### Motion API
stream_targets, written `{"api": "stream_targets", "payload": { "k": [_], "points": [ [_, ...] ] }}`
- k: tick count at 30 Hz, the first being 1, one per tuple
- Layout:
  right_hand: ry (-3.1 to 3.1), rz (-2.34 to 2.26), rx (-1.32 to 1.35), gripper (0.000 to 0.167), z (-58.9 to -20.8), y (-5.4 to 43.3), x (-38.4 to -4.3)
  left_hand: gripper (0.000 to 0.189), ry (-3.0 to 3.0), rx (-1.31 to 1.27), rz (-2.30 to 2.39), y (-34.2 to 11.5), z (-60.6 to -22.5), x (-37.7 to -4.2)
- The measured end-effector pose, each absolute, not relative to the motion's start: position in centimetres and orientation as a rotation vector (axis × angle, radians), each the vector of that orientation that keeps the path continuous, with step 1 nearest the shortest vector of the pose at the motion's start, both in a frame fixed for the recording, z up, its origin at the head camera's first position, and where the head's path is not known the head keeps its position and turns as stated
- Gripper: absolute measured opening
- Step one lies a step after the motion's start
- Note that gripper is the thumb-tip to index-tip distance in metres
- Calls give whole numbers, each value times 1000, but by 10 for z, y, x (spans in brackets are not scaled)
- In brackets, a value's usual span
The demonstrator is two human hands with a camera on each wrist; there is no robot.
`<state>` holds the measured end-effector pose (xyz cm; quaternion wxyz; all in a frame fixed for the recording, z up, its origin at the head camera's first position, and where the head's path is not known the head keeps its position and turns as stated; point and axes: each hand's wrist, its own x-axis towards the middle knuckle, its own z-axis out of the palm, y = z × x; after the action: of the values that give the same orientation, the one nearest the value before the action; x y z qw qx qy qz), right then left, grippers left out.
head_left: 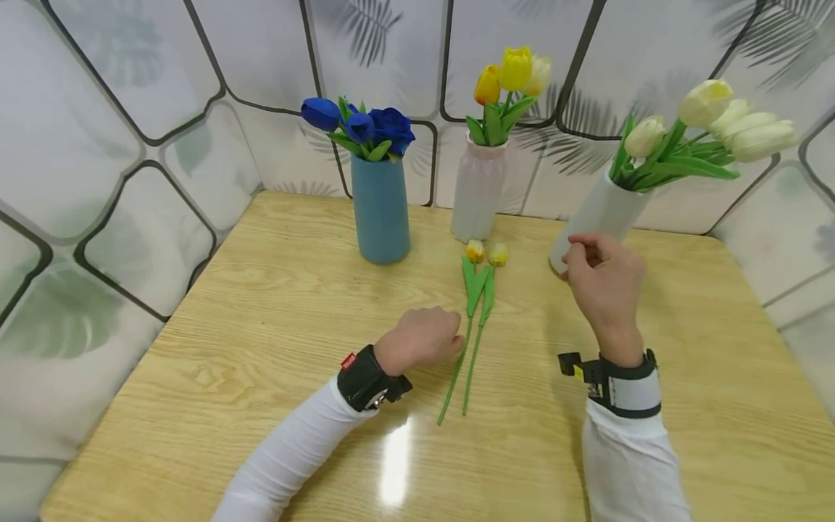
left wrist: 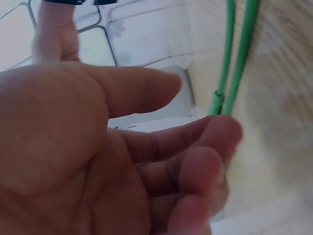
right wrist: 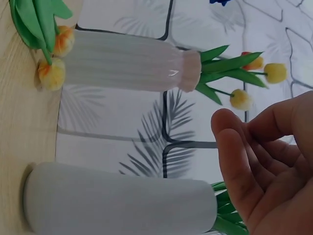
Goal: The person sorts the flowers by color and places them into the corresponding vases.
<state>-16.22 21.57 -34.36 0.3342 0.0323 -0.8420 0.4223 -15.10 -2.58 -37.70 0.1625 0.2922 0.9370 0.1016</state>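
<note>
Two yellow-and-white tulips (head_left: 475, 290) with green stems lie side by side on the table. My left hand (head_left: 424, 337) is right beside their stems (left wrist: 232, 58), its fingers loosely bent, the thumb apart and nothing held. In front of the white vase (head_left: 596, 210) is my right hand (head_left: 607, 283), fingers loosely curled and holding nothing. In the right wrist view, a gap shows between that hand and the white vase (right wrist: 122, 200). White tulips (head_left: 704, 112) fill this vase and lean out to the right.
A blue vase (head_left: 381, 210) with blue flowers (head_left: 372, 129) stands at the back left. Between it and the white vase is a pale pink vase (head_left: 479, 192) holding yellow and orange tulips (head_left: 515, 69). Patterned wall panels (head_left: 391, 65) rise directly behind the wooden table (head_left: 261, 290).
</note>
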Motion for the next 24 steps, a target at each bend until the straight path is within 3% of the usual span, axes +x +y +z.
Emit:
{"api": "stream_targets", "payload": {
  "k": [9,16,24],
  "points": [
    [-2212,1052,203,22,-337,210,-159,22,2860,754,358,5,-408,-165],
    [-2236,1083,240,22,-339,205,-156,14,2746,616,444,5,-407,-181],
    [-2247,1103,214,22,-335,209,-151,32,2632,718,617,-19,-383,-187]
  ]
}}
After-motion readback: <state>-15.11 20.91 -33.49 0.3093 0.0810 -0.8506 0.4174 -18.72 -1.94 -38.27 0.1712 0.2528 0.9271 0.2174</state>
